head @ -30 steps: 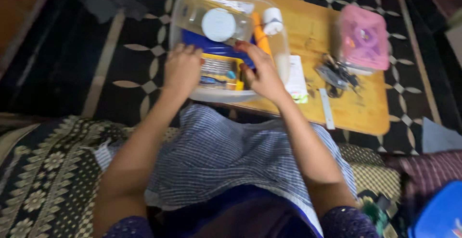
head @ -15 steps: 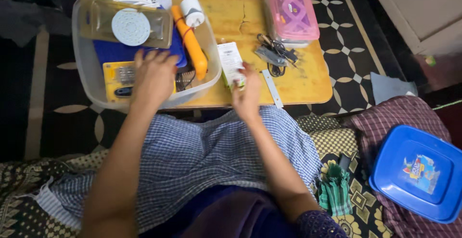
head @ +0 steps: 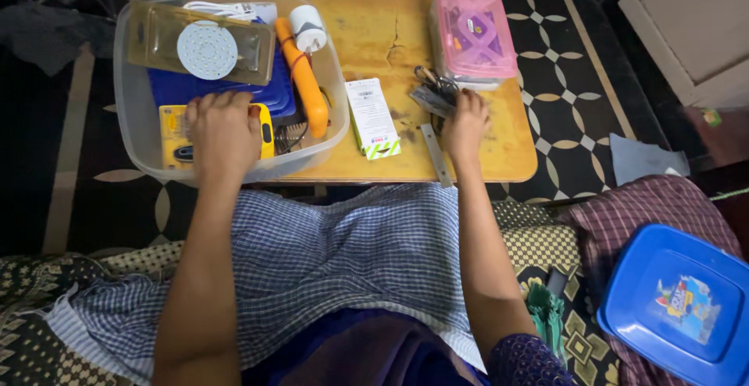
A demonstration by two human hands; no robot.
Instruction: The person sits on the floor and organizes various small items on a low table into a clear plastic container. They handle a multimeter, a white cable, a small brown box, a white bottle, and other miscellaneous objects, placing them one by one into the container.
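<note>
Nearest the camera, the lap in blue checked cloth [head: 343, 253] filled the foreground, with a blue lid [head: 686, 300] lying off to the right on a plaid fabric. Both forearms ran forward from there to the small wooden table [head: 499, 152].

At the table's near edge, the left hand [head: 225, 132] lay flat and spread, palm down, inside the clear plastic tub [head: 133, 132] on the table's left side, pressing on a yellow blister pack [head: 172, 132]. The right hand [head: 465, 124] sat right of centre, fingers curled down onto a tangle of dark scissors and metal tools [head: 433, 93]; whether it had actually pinched one I couldn't tell, the fingertips being hidden. A thin metal strip [head: 433, 156] lay just beside that hand, at the near edge, and a white carton with green stripes [head: 373, 117] rested between the two hands, touching neither.

My read: the grab wanted care here. Single out one tool by its handle, not the blades, and lift it clear of the heap while the left hand steadied the tub.

Farther back, an orange handled tool [head: 304, 85] leaned along the tub's right wall, a white tape roll [head: 308, 27] beyond it, and a round white perforated disc [head: 207, 50] in clear packaging near the far left corner. A pink lidded box [head: 473, 31] stood just beyond the tools, toward the far right corner.
</note>
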